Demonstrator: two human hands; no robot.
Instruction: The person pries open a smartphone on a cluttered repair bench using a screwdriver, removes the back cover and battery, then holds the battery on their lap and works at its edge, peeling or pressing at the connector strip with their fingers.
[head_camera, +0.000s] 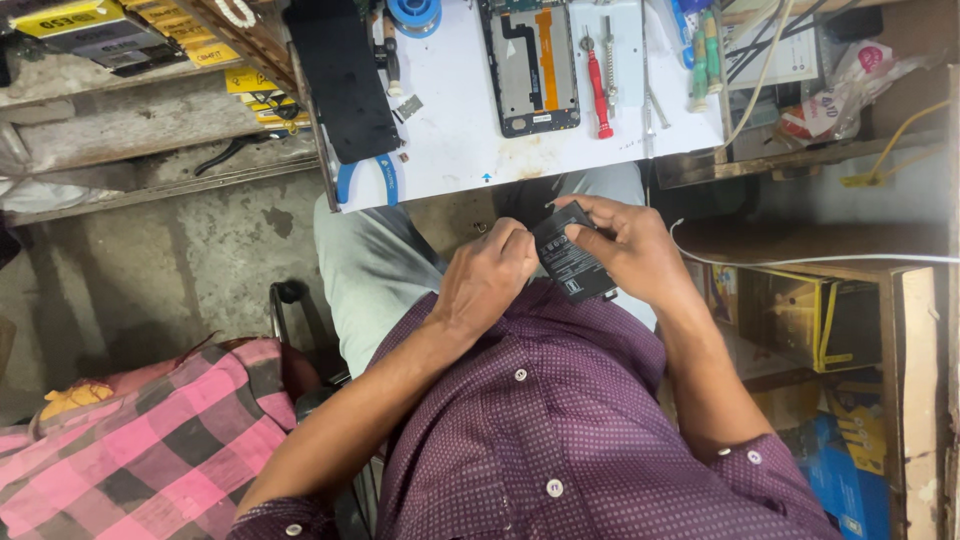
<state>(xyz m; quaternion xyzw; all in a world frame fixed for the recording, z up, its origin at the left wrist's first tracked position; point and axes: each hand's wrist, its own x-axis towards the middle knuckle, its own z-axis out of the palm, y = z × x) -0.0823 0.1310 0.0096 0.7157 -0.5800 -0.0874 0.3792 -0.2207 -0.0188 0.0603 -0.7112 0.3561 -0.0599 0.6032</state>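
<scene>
A flat black phone battery (572, 258) is held over my lap, below the worktable's front edge. My right hand (625, 245) grips it from the right, thumb lying on its face. My left hand (487, 275) is closed against the battery's left edge, fingertips curled onto it. On the white worktable (455, 140) above lies an opened phone (528, 65) with its inner parts and an orange flex strip showing. Beside it rests a red-handled screwdriver (598, 85).
A black phone panel (343, 75) lies at the table's left. Metal tweezers (652, 95), green-handled tools (705, 50) and a blue solder spool (413, 14) sit on the table. A white cable (800, 260) runs right. Pink checked cloth (150, 440) lies lower left; cardboard boxes (800, 320) stand right.
</scene>
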